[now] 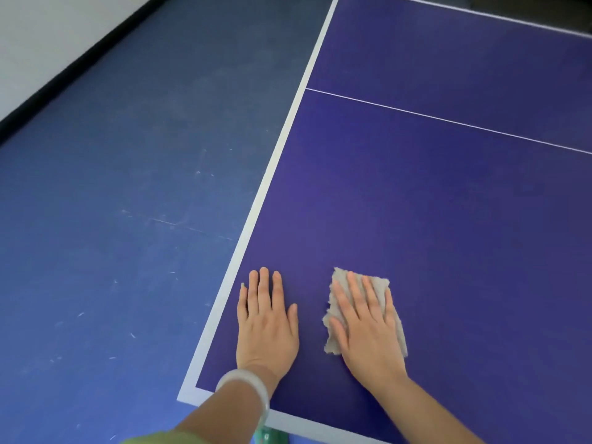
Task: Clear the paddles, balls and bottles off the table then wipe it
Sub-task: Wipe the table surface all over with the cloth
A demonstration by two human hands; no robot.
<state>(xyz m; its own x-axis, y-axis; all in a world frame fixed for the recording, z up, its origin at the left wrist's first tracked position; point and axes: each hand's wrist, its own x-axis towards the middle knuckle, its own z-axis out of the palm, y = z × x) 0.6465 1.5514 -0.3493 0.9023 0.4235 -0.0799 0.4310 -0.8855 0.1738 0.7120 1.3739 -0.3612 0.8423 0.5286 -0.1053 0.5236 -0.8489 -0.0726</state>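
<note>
1. While both arms reach forward from the bottom edge of the view, the left hand (267, 328) lies palm down on the table (416, 203), its fingers straight and slightly spread, holding nothing.
2. It rests just inside the white border (256, 203), near the table's near left corner.
3. A pale bracelet (253, 379) circles the left wrist, and a bit of green sleeve (160, 439) shows lower on that arm.
4. To its right, the right hand (368, 331) presses flat on a grey-beige cloth (378, 283), fingers straight and fanned over it, not curled round it.
5. That cloth lies spread on the table under the palm, with ragged edges showing beyond the fingertips and on both sides of the hand.
6. Both hands are near each other but apart, with bare table between them.
7. Farther up, a thin white line (448, 121) crosses the purple tabletop.
8. Left of the table lies a scuffed blue floor (112, 219), ending at a black baseboard (80, 62) under a pale wall (38, 33).
9. Just below the near table edge something small and green (266, 436) shows; I cannot tell what it is.
</note>
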